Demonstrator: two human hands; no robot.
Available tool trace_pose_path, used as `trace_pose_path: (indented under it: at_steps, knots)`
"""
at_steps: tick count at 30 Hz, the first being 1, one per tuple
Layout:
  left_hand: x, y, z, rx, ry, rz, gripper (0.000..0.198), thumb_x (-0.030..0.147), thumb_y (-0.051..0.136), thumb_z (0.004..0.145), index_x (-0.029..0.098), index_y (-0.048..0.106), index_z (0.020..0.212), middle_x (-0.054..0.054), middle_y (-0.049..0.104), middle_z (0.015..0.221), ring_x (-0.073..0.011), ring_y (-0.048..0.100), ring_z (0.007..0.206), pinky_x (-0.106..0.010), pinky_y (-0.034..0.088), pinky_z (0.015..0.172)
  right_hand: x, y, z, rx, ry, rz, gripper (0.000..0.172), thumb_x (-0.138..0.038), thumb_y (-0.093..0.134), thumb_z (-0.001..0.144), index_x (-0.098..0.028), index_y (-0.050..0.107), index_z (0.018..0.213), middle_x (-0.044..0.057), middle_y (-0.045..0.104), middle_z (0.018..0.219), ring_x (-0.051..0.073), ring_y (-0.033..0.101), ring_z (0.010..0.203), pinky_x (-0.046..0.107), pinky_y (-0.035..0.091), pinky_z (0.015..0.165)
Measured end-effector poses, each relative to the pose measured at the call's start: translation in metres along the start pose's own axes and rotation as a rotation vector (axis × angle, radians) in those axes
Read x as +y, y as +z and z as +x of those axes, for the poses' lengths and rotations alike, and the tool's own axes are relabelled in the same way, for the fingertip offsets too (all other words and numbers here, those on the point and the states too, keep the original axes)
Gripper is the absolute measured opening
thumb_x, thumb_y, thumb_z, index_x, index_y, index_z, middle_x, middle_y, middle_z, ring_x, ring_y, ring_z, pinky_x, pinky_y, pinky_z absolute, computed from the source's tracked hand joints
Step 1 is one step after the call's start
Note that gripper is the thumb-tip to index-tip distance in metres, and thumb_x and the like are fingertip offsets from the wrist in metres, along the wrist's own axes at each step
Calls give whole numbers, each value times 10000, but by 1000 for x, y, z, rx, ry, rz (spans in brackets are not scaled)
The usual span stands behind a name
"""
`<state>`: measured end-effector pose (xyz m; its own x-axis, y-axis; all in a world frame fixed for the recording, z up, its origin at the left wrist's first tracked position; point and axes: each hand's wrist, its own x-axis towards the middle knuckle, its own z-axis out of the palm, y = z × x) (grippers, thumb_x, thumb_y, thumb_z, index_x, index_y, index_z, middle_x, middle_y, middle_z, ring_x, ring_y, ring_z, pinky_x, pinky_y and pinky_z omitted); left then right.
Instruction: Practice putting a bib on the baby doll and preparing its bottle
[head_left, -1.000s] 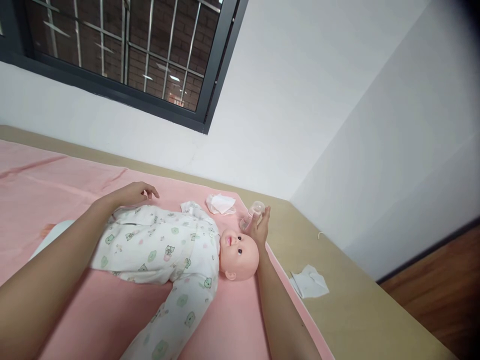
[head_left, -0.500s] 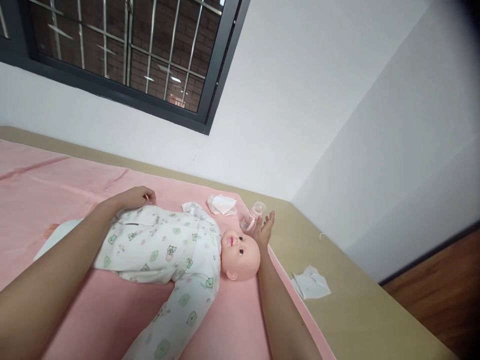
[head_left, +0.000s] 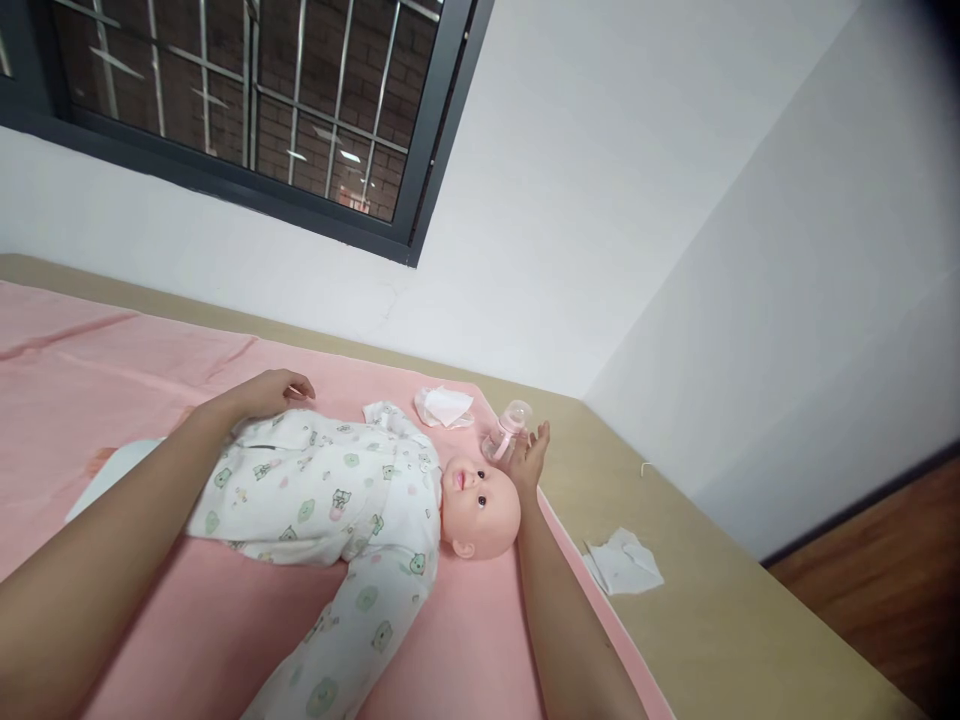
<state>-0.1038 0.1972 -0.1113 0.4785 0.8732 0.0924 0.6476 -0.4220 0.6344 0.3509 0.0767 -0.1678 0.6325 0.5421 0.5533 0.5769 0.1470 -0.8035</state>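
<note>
A baby doll (head_left: pixel 315 480) in white pyjamas with green animal prints lies on its back, its bald head (head_left: pixel 484 508) toward the right. My left arm reaches across its lower body, and my left hand (head_left: pixel 279 392) rests at its far side, fingers loosely bent and apart, with nothing visible in them. Beyond the head, a clear baby bottle (head_left: pixel 510 432) with a pale pink collar stands tilted. Close beside it is my right hand (head_left: pixel 529 456), fingers stretched up and apart. Whether its hidden side touches the bottle I cannot tell.
A pink sheet (head_left: pixel 187 620) covers most of the wooden surface (head_left: pixel 720 590). A small packet of tissues (head_left: pixel 444 407) lies near the doll's far sleeve. Crumpled white tissue (head_left: pixel 624 562) sits on the right. White walls and a barred window (head_left: pixel 247 100) rise behind.
My right hand has shifted slightly off the bottle, which now shows more fully. My left fingers have straightened a little. The doll has not moved.
</note>
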Motion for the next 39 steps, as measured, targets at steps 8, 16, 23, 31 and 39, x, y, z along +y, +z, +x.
trace_pose_path:
  at_steps: [8, 16, 23, 31, 39]
  knots:
    - [1, 0, -1, 41, -8, 2, 462, 542, 585, 581, 189, 593, 878, -117, 690, 1065, -272, 655, 990, -305, 505, 844, -1, 0, 0, -2, 35, 17, 874, -669, 346, 848, -154, 137, 1523, 183, 193, 1571, 309, 326, 1412, 465, 299, 1133]
    - [0, 2, -1, 22, 19, 23, 410, 491, 573, 588, 187, 541, 861, -82, 685, 937, -241, 657, 881, -283, 481, 733, -4, -1, -1, -3, 70, 26, 886, -659, 364, 844, -139, 134, 1523, 192, 193, 1570, 311, 324, 1412, 468, 286, 1139]
    - [-2, 3, 1, 76, 48, 38, 344, 399, 525, 542, 198, 545, 821, -65, 671, 907, -227, 632, 816, -290, 467, 702, -6, -1, -2, -9, 96, 56, 876, -678, 377, 839, -195, 134, 1529, 155, 187, 1582, 293, 307, 1424, 466, 269, 1147]
    - [-7, 5, 7, 167, 87, 18, 335, 407, 559, 577, 201, 586, 840, -66, 674, 944, -211, 613, 795, -296, 480, 722, -6, -1, -2, -12, 106, 60, 893, -674, 389, 827, -179, 139, 1527, 162, 195, 1577, 304, 315, 1419, 467, 272, 1143]
    - [-11, 5, 8, 156, 108, -15, 451, 512, 584, 651, 186, 624, 960, -99, 681, 948, -239, 632, 869, -329, 497, 798, -4, -1, 0, -23, 118, 43, 896, -689, 377, 823, -194, 128, 1527, 152, 185, 1581, 296, 321, 1417, 468, 285, 1140]
